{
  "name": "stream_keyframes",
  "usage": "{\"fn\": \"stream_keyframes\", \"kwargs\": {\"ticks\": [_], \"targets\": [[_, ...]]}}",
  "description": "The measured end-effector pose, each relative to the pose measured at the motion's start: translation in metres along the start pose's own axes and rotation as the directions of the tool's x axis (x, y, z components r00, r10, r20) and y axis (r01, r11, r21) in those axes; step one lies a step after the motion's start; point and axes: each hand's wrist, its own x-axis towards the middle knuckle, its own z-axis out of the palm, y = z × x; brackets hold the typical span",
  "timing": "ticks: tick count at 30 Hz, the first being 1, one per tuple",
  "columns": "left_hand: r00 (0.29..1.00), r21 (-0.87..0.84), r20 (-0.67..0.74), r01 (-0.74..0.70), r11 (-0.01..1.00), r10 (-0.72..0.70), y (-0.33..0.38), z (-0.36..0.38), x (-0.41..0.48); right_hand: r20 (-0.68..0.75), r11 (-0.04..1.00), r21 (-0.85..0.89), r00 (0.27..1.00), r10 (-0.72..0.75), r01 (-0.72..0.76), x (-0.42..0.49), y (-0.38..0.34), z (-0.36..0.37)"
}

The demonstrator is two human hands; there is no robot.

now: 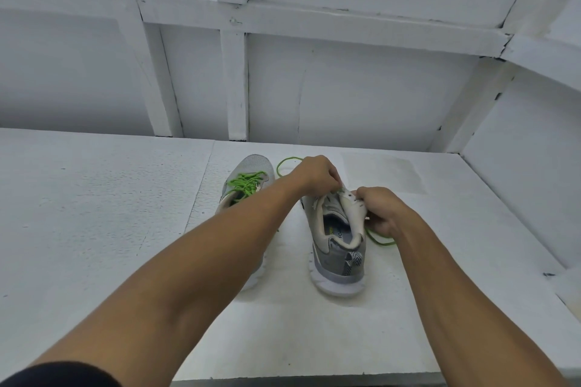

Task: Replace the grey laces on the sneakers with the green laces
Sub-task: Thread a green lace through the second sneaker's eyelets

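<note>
Two grey sneakers stand side by side on the white table, heels toward me. The left sneaker carries a green lace through its eyelets; my left forearm crosses over its rear half. The right sneaker stands with its tongue pulled up. My left hand pinches a green lace at the shoe's upper eyelets, and the lace loops out behind that hand. My right hand grips the tongue and right eyelet flap. Another stretch of green lace lies beside the shoe under my right wrist. No grey laces are visible.
The white table runs wide to the left. A white framed wall closes the back and another wall the right side. The table's front edge lies near my elbows.
</note>
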Motion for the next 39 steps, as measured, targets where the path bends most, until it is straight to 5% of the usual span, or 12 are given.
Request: {"fn": "stream_keyframes", "kwargs": {"ticks": [26,35,39], "targets": [[0.989,0.088,-0.134,0.079,0.993,-0.066,0.021,0.018,-0.001,0.118,1.0,-0.001,0.993,-0.008,0.009,-0.009,-0.001,-0.012],[0.984,0.096,-0.163,0.084,0.992,-0.067,0.019,0.021,-0.006,0.081,0.978,-0.117,0.983,-0.166,0.175,-0.009,0.006,-0.009],[0.942,0.165,-0.332,0.108,0.98,-0.048,0.02,0.023,-0.019,0.045,0.941,-0.203,0.963,-0.265,0.269,-0.01,0.0,-0.011]]}}
